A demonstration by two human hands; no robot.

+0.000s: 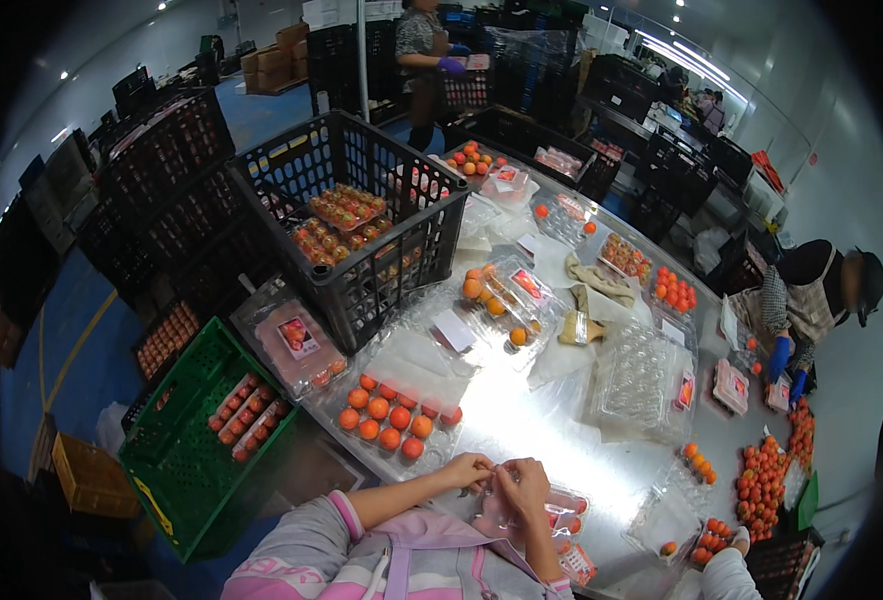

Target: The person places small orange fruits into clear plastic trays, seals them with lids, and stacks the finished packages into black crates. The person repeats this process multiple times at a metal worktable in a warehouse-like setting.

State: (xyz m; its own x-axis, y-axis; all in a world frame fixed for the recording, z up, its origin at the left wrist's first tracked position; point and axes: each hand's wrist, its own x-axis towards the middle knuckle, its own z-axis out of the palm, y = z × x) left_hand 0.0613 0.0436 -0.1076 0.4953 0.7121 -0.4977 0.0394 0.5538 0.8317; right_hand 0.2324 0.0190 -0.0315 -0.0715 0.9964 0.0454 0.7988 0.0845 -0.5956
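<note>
My left hand [469, 472] and my right hand [524, 486] meet at the table's near edge, fingertips together on a clear plastic film or piece of packaging [492, 510]. The exact grip is partly hidden by the fingers. Just right of my right hand lies a clear clamshell pack of tomatoes [570, 511], with a printed label card [578, 564] below it. Up and left of my hands, an open clear tray of red-orange tomatoes [389, 438] rests on the metal table [516, 405], a white sheet [422, 375] over its far part.
A black crate [351, 300] of packs stands beyond; a green crate [186, 495] sits left. A brush [580, 330], stacked empty clamshells [636, 382] and loose tomatoes [762, 487] lie rightward. Co-workers stand at right [824, 292] and back [420, 67]; another person's sleeve [728, 576] reaches in lower right.
</note>
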